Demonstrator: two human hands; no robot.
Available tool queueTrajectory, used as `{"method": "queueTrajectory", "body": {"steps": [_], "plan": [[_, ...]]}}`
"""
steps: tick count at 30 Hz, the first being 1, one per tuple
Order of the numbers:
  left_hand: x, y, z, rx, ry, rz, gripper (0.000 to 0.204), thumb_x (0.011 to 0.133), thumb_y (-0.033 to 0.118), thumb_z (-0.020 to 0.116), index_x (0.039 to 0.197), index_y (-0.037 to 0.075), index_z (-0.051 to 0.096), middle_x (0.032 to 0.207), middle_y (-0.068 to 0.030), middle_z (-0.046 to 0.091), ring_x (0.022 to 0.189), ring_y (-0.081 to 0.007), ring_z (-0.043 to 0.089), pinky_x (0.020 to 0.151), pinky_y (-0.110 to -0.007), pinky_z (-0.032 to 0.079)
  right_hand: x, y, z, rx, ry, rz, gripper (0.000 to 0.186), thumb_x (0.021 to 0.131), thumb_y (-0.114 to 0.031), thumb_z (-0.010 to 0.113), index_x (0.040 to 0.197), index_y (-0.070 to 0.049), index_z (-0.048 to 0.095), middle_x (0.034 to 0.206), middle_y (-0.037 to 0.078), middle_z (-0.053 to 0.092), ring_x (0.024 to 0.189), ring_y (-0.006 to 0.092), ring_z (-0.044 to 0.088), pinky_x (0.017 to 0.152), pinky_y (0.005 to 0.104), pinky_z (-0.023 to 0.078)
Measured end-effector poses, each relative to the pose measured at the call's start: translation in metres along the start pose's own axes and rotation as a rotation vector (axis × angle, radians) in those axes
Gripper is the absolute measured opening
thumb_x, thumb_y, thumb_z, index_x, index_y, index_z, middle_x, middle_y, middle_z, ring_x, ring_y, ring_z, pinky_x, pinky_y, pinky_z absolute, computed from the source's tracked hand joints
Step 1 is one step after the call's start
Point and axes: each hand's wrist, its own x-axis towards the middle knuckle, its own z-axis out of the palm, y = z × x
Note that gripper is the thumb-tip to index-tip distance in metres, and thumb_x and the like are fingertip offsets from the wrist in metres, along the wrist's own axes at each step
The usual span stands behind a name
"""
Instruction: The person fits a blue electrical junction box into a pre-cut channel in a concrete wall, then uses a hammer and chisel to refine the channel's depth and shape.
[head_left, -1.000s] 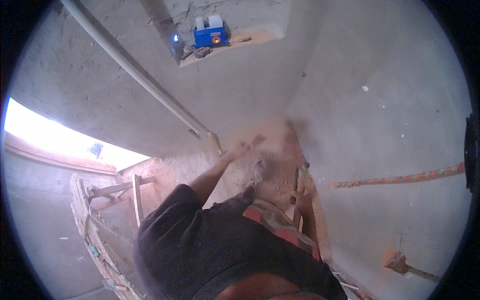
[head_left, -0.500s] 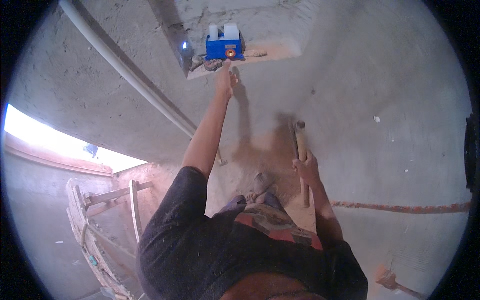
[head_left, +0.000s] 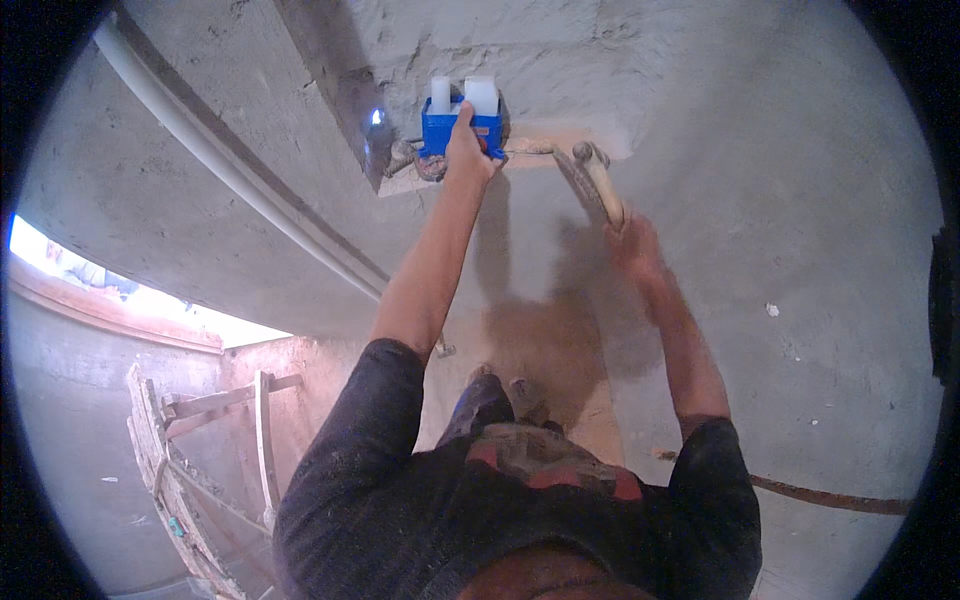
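Blue plastic box (head_left: pixel 434 136) sits on the far niche ledge (head_left: pixel 540 133), apparently reached but not lifted: left hand (head_left: pixel 468 153) touches its front, finger closure unclear. Right hand (head_left: pixel 634 242) clasps a wooden-handled hammer (head_left: pixel 603 183) and dark rod (head_left: pixel 575 181).

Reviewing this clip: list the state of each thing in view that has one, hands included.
Left hand: at the blue box's front, grip partly hidden
Right hand: closed around a wooden-handled tool
Blue box: upright in the wall recess
White blocks: sticking up from the box
White pipe: slanting along the wall
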Motion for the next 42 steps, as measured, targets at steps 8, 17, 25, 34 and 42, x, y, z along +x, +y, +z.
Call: {"method": "queueTrajectory", "body": {"steps": [8, 17, 25, 34, 42], "plan": [[0.012, 0.000, -0.003, -0.043, 0.043, -0.074, 0.042, 0.075, 0.032, 0.070, 0.107, 0.013, 0.052, 0.095, -0.0040, 0.057, 0.080, -0.0207, 0.055, 0.068, -0.038, 0.045, 0.069, -0.017, 0.005, -0.124, 0.179, -0.175, 0.041, 0.079, -0.014, 0.059, 0.116, -0.004, 0.044, 0.092, 0.022, 0.061, 0.089, 0.0408, 0.058, 0.076, 0.0487, 0.045], [-0.001, 0.002, -0.016, 0.136, 0.026, -0.072, 0.032, 0.074, 0.036, 0.068, 0.091, 0.014, 0.052, 0.077, -0.0032, 0.050, 0.071, -0.0186, 0.052, 0.060, -0.036, 0.046, 0.125, -0.009, 0.012, -0.227, 0.193, -0.195, 0.039, 0.080, -0.015, 0.060, 0.115, -0.007, 0.045, 0.093, 0.020, 0.060, 0.090, 0.0381, 0.058, 0.076, 0.0474, 0.045], [-0.042, 0.013, -0.018, 0.200, -0.114, -0.045, 0.029, 0.074, 0.029, 0.069, 0.092, 0.013, 0.054, 0.083, -0.0028, 0.055, 0.071, -0.0128, 0.058, 0.065, -0.032, 0.051, 0.137, 0.005, 0.029, -0.288, 0.206, -0.270, 0.037, 0.077, -0.016, 0.063, 0.110, -0.007, 0.048, 0.101, 0.018, 0.057, 0.094, 0.0365, 0.056, 0.079, 0.0460, 0.045], [-0.051, 0.014, -0.042, 0.310, -0.187, -0.009, 0.046, 0.073, 0.032, 0.070, 0.108, 0.009, 0.049, 0.091, -0.0034, 0.055, 0.082, -0.0152, 0.058, 0.073, -0.034, 0.051, 0.157, -0.005, 0.031, -0.389, 0.033, -0.088, 0.040, 0.075, -0.021, 0.067, 0.107, -0.007, 0.048, 0.100, 0.015, 0.056, 0.098, 0.0329, 0.057, 0.082, 0.0442, 0.046], [-0.073, 0.028, -0.050, 0.388, -0.318, 0.051, 0.049, 0.074, 0.029, 0.070, 0.109, 0.003, 0.048, 0.094, -0.0069, 0.056, 0.082, -0.0146, 0.059, 0.072, -0.031, 0.053, 0.153, -0.020, 0.027, -0.387, 0.017, -0.127, 0.049, 0.073, -0.027, 0.071, 0.110, -0.007, 0.047, 0.104, 0.016, 0.056, 0.102, 0.0335, 0.055, 0.084, 0.0440, 0.045]]}}
